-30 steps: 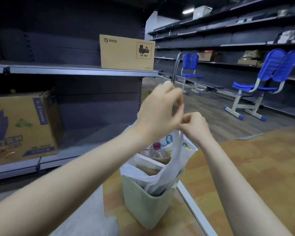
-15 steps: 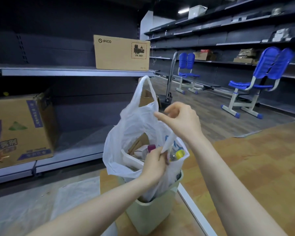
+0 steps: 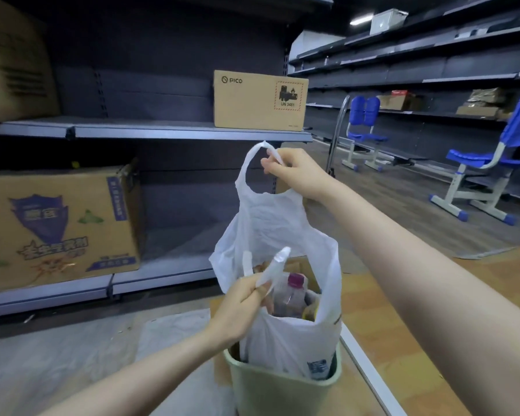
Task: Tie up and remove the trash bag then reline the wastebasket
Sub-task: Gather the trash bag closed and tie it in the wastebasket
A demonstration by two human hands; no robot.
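A white plastic trash bag (image 3: 270,223) stands open in a pale green wastebasket (image 3: 279,391) on the floor. Inside it I see a bottle with a magenta cap (image 3: 293,288) and cardboard scraps. My right hand (image 3: 294,172) pinches the far handle loop and holds it stretched high above the basket. My left hand (image 3: 240,304) grips the near handle, twisted into a strip, low at the bag's mouth. The two handles are apart and untied.
A flat white bag (image 3: 174,334) lies on the floor left of the basket. Grey shelving on the left holds a PICO carton (image 3: 260,99) and a printed cardboard box (image 3: 57,226). Blue chairs (image 3: 490,163) stand at the right. A white floor strip (image 3: 370,370) runs beside the basket.
My right hand has risen with the far handle, pulling that side of the bag taut. My left hand stays low on the near handle. A second ago both hands met above the basket.
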